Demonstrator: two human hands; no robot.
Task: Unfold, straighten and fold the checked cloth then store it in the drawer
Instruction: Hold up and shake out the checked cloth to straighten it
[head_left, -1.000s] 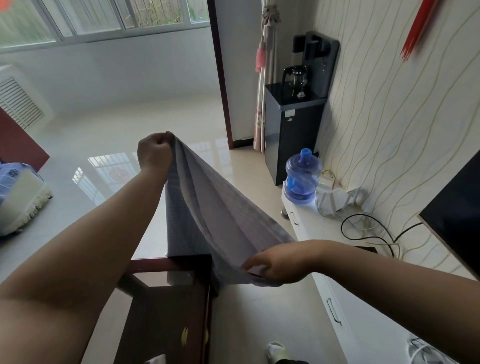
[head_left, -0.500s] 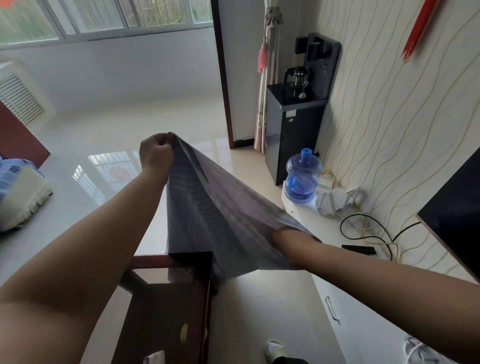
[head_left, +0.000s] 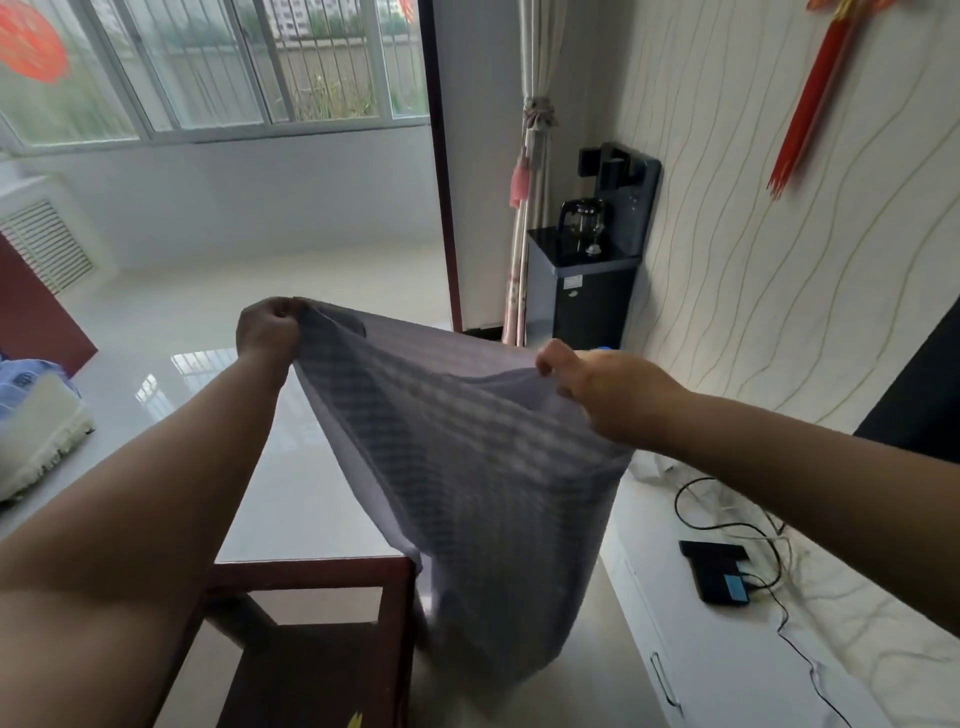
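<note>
Fingers of the left hand (head_left: 267, 332) and right hand (head_left: 605, 389) are clamped on the top corners of the checked cloth (head_left: 467, 467), which hangs open in the air for straightening.

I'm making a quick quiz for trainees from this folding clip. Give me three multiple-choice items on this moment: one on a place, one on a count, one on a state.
1. Where does the checked cloth hang?
A. Inside a drawer
B. In the air, over the corner of the dark wooden table
C. Flat on the floor

2. How many hands grip the cloth?
A. None
B. One
C. Two

3. What state is the cloth in?
A. Opened out and held up by its top edge
B. Folded into a small square
C. Rolled into a ball

Answers: 1 B, its lower part drops past the table corner. 2 C, the left hand and the right hand each hold the top edge. 3 A, it spreads between the hands and hangs loose below.
</note>
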